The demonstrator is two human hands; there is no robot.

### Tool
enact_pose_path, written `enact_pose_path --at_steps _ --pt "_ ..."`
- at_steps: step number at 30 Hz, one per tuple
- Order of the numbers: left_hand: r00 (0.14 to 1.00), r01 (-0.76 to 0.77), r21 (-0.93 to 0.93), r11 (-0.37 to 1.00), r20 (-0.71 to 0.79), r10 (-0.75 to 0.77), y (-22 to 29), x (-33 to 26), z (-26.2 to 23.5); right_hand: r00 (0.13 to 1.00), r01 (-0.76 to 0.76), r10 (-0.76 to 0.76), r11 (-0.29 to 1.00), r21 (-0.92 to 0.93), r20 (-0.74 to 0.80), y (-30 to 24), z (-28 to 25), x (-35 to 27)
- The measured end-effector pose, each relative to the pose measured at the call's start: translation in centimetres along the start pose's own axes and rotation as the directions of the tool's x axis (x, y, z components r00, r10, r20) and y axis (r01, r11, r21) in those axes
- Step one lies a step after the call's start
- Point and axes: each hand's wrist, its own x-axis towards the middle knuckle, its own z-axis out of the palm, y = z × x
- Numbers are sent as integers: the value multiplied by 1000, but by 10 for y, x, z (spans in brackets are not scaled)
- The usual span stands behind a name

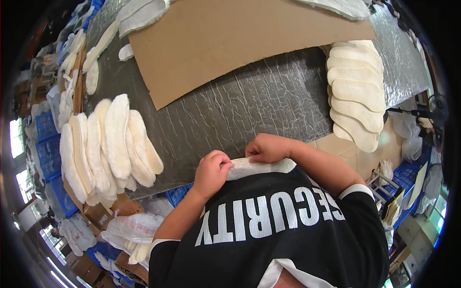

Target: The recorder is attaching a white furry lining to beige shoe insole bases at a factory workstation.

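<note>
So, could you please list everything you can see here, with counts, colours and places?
held insole: one, cream, pinched between both hands at the table's near edge
fleecy insoles: a fanned pile, too overlapped to count, cream, left on the table
flat insoles: an overlapped row of about seven, cream, right
cardboard sheet: one, brown, far middle
table: one, grey crinkled cover
crates: several, blue, left of the table
left hand: closed on the insole's left end
right hand: closed on its top edge
</note>
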Motion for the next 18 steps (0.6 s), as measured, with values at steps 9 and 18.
enact_pose_path --at_steps 9,18 --pt "957 -287 206 936 16 290 -7 -2 8 999 -24 24 1000 0 -42 7 2 5" --pt "948 -316 204 926 107 300 -5 3 2 999 -36 36 999 25 -11 8 3 10"
